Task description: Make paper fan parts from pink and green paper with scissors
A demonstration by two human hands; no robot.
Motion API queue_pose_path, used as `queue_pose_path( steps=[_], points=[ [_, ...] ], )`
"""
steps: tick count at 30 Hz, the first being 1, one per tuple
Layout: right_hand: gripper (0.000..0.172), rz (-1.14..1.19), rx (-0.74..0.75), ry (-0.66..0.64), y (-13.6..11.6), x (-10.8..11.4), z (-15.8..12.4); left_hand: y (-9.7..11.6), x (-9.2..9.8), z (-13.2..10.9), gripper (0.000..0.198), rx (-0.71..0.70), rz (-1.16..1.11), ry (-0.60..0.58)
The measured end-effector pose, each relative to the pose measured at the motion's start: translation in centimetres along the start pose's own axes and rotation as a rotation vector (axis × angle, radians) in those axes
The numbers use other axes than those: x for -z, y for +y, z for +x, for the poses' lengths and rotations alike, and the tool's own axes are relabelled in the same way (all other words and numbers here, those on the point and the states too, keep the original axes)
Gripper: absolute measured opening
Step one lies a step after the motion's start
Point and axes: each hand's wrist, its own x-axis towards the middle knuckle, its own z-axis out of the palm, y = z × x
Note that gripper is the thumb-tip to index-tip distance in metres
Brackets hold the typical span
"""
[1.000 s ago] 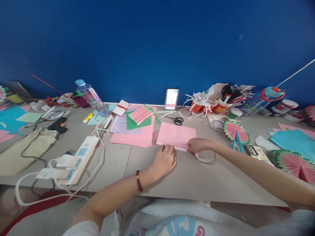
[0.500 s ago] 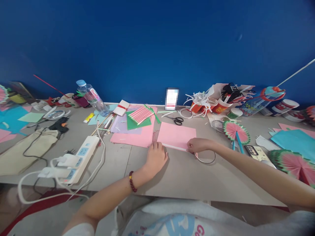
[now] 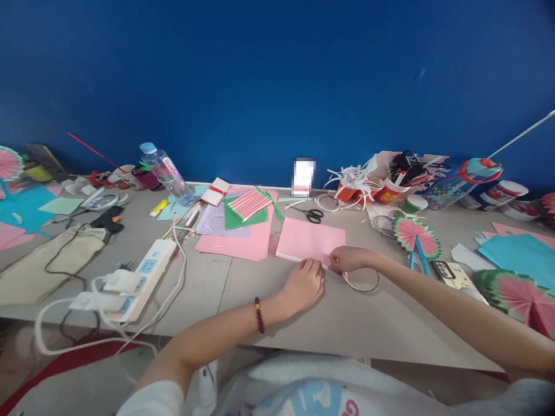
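A pink sheet of paper (image 3: 310, 237) lies on the table in front of me, with a white strip of tape (image 3: 288, 256) along its near edge. The fingertips of my left hand (image 3: 304, 284) rest on that edge, close to the right corner; its fingers are slightly apart and hold nothing. At the corner itself, my right hand (image 3: 347, 259) is closed, pinching the end of the tape. A thin ring-shaped tape roll (image 3: 364, 290) shows just below my right wrist, partly covered by the forearm. Black-handled scissors (image 3: 313, 215) lie behind the sheet.
Left of the sheet are stacked coloured papers (image 3: 234, 247) with a pleated pink-and-green piece (image 3: 249, 205) on top. A power strip (image 3: 145, 277) with cables, a leaning bottle (image 3: 169, 173), a propped phone (image 3: 302, 176), cups of paper strips (image 3: 347, 188) and watermelon-patterned fans (image 3: 417, 236) surround the work area.
My left hand has slid right along the sheet's near edge, from its left corner to beside my right hand. The right hand stays at the right corner.
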Motion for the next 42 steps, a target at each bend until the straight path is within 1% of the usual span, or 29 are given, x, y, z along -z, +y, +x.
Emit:
queue_pose_path(
  steps=[5,10,19,27,31,34,38,42],
  points=[
    [0.018,0.032,0.020,-0.015,0.3,0.2,-0.2,0.0,-0.1,-0.8,0.037,-0.001,0.024,0.025],
    [0.020,0.053,0.037,0.003,-0.1,0.7,-1.4,0.1,0.0,-0.8,0.040,-0.010,0.041,0.001],
    [0.022,0.034,-0.024,0.011,-0.6,0.6,-2.2,-0.2,0.5,-0.9,0.050,-0.006,0.002,-0.003],
    [0.027,0.019,-0.039,0.032,-0.3,0.2,-2.0,1.3,0.2,-1.6,0.059,0.065,0.028,0.002],
    [0.032,0.013,-0.082,0.014,-0.6,0.2,-2.4,1.4,0.2,-1.8,0.058,0.079,0.027,-0.007],
    [0.030,0.049,-0.088,-0.002,-0.5,0.1,-2.9,1.3,0.5,-1.7,0.058,0.080,0.008,-0.006],
    [0.021,0.109,-0.058,0.022,0.1,-0.3,-3.2,1.1,1.0,-1.4,0.058,0.073,-0.015,-0.012],
    [0.021,0.123,-0.055,0.041,0.4,-0.6,-3.3,1.2,1.0,-1.2,0.058,0.065,-0.005,0.005]
  ],
)
